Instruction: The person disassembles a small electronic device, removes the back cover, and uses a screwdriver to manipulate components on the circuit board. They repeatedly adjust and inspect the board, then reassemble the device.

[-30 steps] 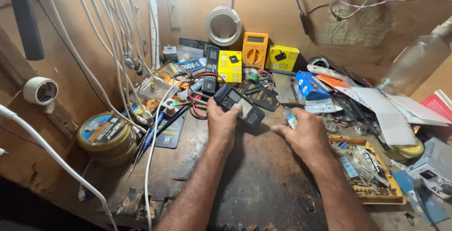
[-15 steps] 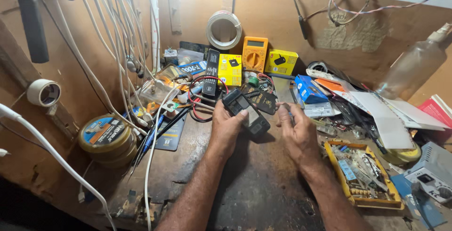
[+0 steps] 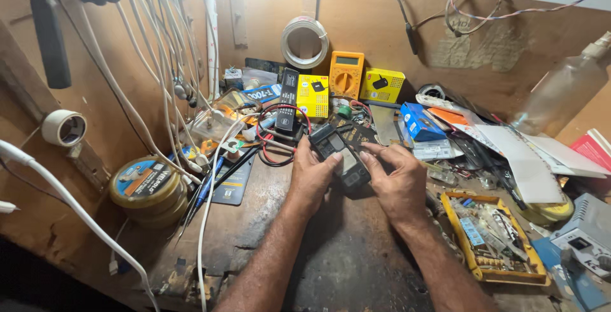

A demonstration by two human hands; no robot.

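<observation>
A small black electronic device (image 3: 340,156) with a grey screen sits between both hands over the dark workbench (image 3: 356,267). My left hand (image 3: 312,175) grips its left side, thumb on the top face. My right hand (image 3: 398,181) holds its right side, with the fingertips touching the top near the screen. Red and black leads (image 3: 275,140) lie just behind the device to the left.
A yellow multimeter (image 3: 345,73) and yellow boxes (image 3: 380,86) stand at the back. A round tin (image 3: 147,188) is at left, a yellow parts tray (image 3: 493,235) at right, a clear bottle (image 3: 563,89) at far right. White cables (image 3: 210,178) hang across the left side.
My right hand has come in from the right and taken hold of the black device alongside my left hand. The device has been drawn nearer to me.
</observation>
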